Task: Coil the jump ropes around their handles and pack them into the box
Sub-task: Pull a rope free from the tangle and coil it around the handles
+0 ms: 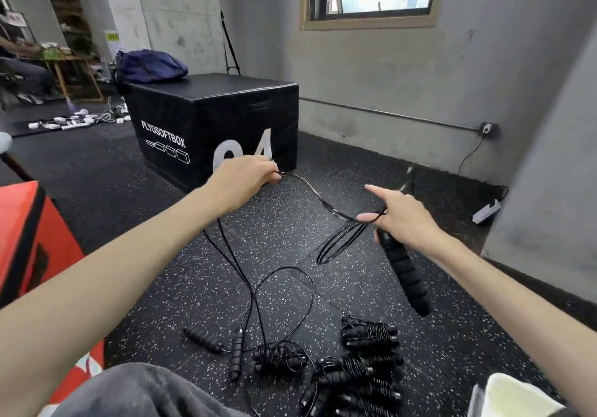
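The left hand pinches the black rope in front of the black plyo box, with loose cord trailing down to two free handles on the speckled floor. The rope spans to the right hand, which grips a foam handle hanging downward, index finger extended. Coiled ropes lie on the floor below, right of centre.

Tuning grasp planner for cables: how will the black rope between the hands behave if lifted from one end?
Likely floppy: the rope sags between the left hand and right hand, and its slack curls in loops on the floor. Probably light and thin, since fingertips alone pinch it. The ribbed handle hanging from the right hand looks stiff and may swing.
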